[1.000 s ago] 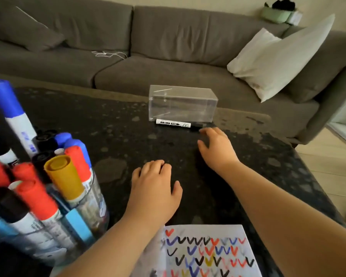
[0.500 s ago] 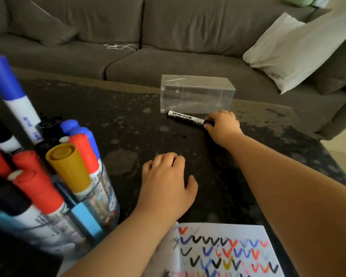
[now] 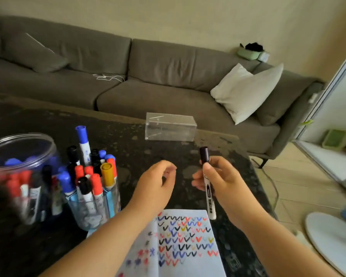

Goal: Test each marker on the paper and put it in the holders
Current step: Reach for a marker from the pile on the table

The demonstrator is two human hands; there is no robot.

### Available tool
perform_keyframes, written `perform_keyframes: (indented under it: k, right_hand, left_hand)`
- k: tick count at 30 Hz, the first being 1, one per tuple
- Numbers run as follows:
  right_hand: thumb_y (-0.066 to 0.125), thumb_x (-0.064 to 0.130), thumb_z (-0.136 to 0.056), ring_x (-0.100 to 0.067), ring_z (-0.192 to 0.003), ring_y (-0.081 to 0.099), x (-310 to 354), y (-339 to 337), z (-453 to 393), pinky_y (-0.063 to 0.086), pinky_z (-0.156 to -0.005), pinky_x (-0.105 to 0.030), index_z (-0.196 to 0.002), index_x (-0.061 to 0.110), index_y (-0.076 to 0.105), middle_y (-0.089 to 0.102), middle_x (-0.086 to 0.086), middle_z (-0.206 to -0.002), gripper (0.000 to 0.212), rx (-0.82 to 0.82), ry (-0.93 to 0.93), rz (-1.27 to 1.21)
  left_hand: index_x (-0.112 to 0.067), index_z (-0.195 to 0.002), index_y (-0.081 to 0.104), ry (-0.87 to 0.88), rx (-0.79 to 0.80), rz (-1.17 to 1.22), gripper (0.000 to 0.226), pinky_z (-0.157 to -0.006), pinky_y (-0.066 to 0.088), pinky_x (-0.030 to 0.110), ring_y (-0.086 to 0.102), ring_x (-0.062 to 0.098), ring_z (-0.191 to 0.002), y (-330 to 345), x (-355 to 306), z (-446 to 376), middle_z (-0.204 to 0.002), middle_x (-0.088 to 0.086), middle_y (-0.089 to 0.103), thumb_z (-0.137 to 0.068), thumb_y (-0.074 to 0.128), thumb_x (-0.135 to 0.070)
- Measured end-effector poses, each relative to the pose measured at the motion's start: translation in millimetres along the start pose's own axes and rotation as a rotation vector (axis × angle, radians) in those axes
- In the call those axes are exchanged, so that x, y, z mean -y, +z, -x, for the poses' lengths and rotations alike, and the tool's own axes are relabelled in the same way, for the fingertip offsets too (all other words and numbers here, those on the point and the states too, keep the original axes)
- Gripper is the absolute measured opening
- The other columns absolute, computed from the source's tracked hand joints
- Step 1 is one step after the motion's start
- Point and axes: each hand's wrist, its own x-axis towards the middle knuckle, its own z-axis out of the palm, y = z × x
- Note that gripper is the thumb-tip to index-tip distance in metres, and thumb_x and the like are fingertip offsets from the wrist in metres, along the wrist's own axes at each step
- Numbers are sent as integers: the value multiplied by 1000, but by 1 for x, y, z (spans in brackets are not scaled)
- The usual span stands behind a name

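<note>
Black marker now off table, clamped in right hand; left hand loosely curled, apparently empty.

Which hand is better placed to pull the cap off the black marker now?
The left hand: it is free, beside the cap end. The right hand grips the black marker upright above the paper.

Two bare forearms are seen, uncovered from wrist to elbow; no sleeve is visible. The bare left hand and the bare right hand are shown without rings, watch or glove. Short, unpainted nails are seen on the fingers.
</note>
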Motion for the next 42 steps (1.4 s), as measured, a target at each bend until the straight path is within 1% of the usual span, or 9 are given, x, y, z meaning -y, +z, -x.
perform_keyframes:
  k: [4, 7, 13, 17, 20, 30, 35, 39, 42]
  right_hand:
    - [41, 35, -97, -11, -54, 51, 2, 12, 83, 45, -54, -19, -87, 15, 64, 57, -2, -66, 32, 193, 193, -165]
    - [44, 35, -92, -8, -44, 36, -3, 27, 129, 26, -39, -17, -84, 4, 62, 47, -6, -59, 37, 263, 364, -534]
    - [48, 30, -90, -5, -38, 31, -10, 37, 189, 25, -29, -13, -79, 1, 64, 44, -5, -53, 35, 458, 535, -930]
    - [58, 31, -83, -4, -43, 33, -12, 43, 204, 28, -32, -12, -83, 3, 69, 47, -4, -59, 29, 504, 497, -1000]
    - [47, 30, -98, -3, -42, 25, -8, 45, 210, 23, -35, -12, -81, 5, 59, 42, 2, -54, 32, 373, 429, -707]
    - [41, 41, -93, -2, -52, 47, -43, 49, 231, 30, -54, -23, -68, 25, 42, 42, 8, -54, 30, 58, -35, 507]
    - [44, 34, -97, -6, -52, 49, -53, 30, 231, 42, -57, -21, -74, 15, 59, 56, 5, -56, 33, 71, 190, 235]
    - [48, 13, -97, -12, -65, 65, -45, 16, 211, 51, -63, -19, -109, 35, 51, 73, 0, -84, 26, 105, 246, -176]
    - [50, 6, -95, -18, -66, 67, -44, 11, 190, 55, -63, -24, -103, 18, 61, 72, -14, -87, 18, 19, 285, -443]
  left_hand:
    - [-37, -91, 67, -281, 229, 510, 17, -94, 50, 32, 65, 3, -97, -19, -31, 75, -96, -15, 70, -93, 49, -37]
    - [-39, -91, 70, -476, 341, 683, 40, -99, 45, 42, 66, 13, -97, -28, -35, 122, -93, -8, 72, -65, 61, -68]
    - [-7, -93, 73, -571, 426, 1211, 34, -80, 53, 35, 68, 23, -98, -45, -55, 175, -102, 19, 70, -77, 50, -28]
    - [0, -89, 58, -617, 360, 1161, 32, -62, 53, 35, 71, 19, -70, -50, -60, 188, -94, 18, 72, -76, 52, -28]
    - [-1, -86, 60, -598, 299, 1126, 28, -56, 51, 23, 66, 12, -56, -49, -68, 190, -90, 16, 73, -79, 51, -26]
    - [-10, -83, 64, -693, -26, 868, 24, -80, 46, 29, 69, 7, -87, -33, -67, 177, -83, 1, 75, -94, 52, -28]
    - [-33, -78, 69, -681, -36, 626, 20, -102, 38, 41, 60, 10, -104, -49, -45, 167, -92, -14, 72, -89, 56, -43]
    - [-32, -74, 61, -642, -6, 356, 16, -79, 46, 30, 57, 9, -93, -46, -37, 168, -88, -14, 63, -89, 59, -40]
    - [-32, -75, 61, -576, 56, 255, 13, -59, 37, 19, 55, 2, -82, -42, -32, 166, -82, -16, 63, -88, 61, -34]
